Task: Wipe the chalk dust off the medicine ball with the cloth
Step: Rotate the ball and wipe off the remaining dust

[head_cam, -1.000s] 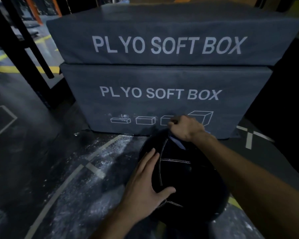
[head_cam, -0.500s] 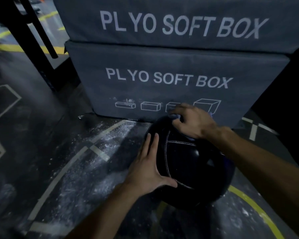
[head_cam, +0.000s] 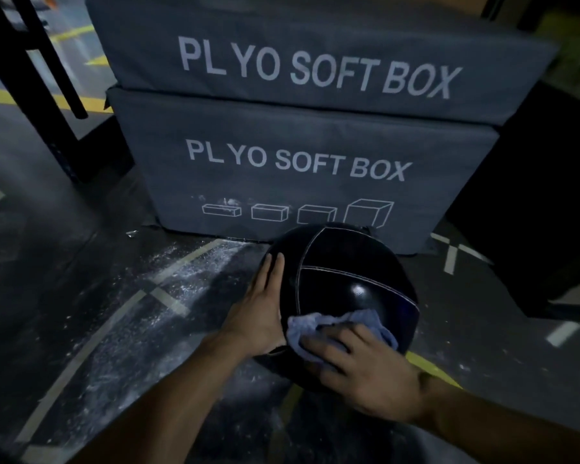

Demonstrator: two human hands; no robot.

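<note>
The black medicine ball [head_cam: 345,262] with pale stitched seams sits on the dark floor, up against the lower plyo box. My left hand [head_cam: 258,316] lies flat against the ball's left side, fingers straight and pointing away from me. My right hand [head_cam: 365,370] holds a bunched light-blue cloth [head_cam: 372,321] and presses it against the near upper face of the ball. Part of the cloth is hidden under my fingers. The ball's upper surface looks glossy with a small highlight.
Two stacked grey plyo soft boxes [head_cam: 315,135] stand right behind the ball. White chalk dust [head_cam: 188,276] is scattered on the floor to the left, over painted lines. A black rack post [head_cam: 57,122] rises at far left, and a dark block [head_cam: 533,212] stands at right.
My right hand has dragged the cloth from the ball's far top down to its near side. The left hand has stayed on the ball's left side, and the ball has turned slightly.
</note>
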